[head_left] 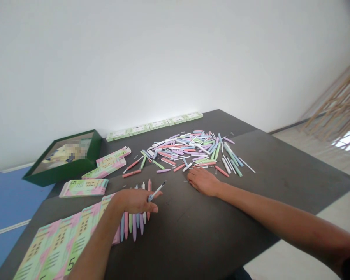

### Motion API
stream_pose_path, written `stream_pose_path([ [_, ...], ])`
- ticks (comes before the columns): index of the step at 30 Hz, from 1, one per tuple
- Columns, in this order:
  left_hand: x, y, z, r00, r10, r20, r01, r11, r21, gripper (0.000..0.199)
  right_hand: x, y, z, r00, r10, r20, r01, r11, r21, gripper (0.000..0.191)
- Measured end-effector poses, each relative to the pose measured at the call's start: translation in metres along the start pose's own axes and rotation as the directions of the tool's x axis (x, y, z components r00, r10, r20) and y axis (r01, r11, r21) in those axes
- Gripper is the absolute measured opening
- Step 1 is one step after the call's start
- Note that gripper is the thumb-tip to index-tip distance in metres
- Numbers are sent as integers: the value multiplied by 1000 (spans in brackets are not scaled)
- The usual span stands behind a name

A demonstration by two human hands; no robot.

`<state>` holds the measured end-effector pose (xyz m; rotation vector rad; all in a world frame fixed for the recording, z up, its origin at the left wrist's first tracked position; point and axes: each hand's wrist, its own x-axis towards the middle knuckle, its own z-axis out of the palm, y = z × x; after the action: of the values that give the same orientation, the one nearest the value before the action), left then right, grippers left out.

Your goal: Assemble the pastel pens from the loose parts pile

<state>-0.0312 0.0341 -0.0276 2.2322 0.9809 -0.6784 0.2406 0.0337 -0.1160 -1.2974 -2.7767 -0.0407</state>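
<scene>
My left hand [136, 201] is closed around a light blue pen barrel [150, 198], pinched between thumb and fingers. A thin white refill [158, 189] with a dark tip sticks up out of the barrel. Under and beside that hand lies a row of pastel pens [134, 227] in blue, pink, green, purple and white. My right hand [203, 182] rests on the table at the near edge of a heap of loose pen parts [189, 147], its fingers curled down. What its fingertips hold, if anything, is hidden. A red barrel [222, 171] lies just right of it.
Overlapping pink-and-green packs [60, 243] line the near left of the dark table [192, 241]. More packs [84, 187] lie beyond. A green box [75, 169] with papers and other contents stands at the left edge. Several small pale-green boxes [159, 124] line the wall.
</scene>
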Motion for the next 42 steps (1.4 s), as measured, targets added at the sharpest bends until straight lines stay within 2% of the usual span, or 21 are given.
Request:
stream_pose_path([
  [5, 1, 0, 0, 998, -17, 61, 20, 999, -46, 60, -3, 4, 0, 1000, -23, 7, 23, 1000, 14, 18],
  [11, 1, 3, -1, 995, -41, 92, 43, 999, -23, 62, 1, 4, -1, 1000, 27, -3, -26, 997, 71, 16],
  [20, 1, 5, 0, 995, -51, 81, 52, 999, -2, 61, 19, -11, -12, 983, -172, 68, 180, 974, -140, 19],
  [25, 2, 5, 0, 994, -35, 108, 37, 999, -20, 63, 27, -14, -17, 978, -190, 84, 200, 970, -136, 18],
  [29, 2, 7, -1, 994, -36, 104, 38, 999, -13, 62, 34, -21, -20, 967, -207, 146, 223, 969, -103, 17],
  [37, 5, 7, 1, 994, -38, 100, 40, 999, -22, 60, 46, -26, -15, 959, -173, 224, 184, 983, -28, 21],
  [41, 3, 8, 0, 996, -30, 87, 33, 999, -36, 61, 46, -19, -17, 967, -129, 218, 132, 991, 1, 19],
  [42, 3, 9, -1, 996, -31, 83, 35, 998, -44, 61, 45, -17, -18, 977, -107, 182, 98, 994, 54, 17],
])
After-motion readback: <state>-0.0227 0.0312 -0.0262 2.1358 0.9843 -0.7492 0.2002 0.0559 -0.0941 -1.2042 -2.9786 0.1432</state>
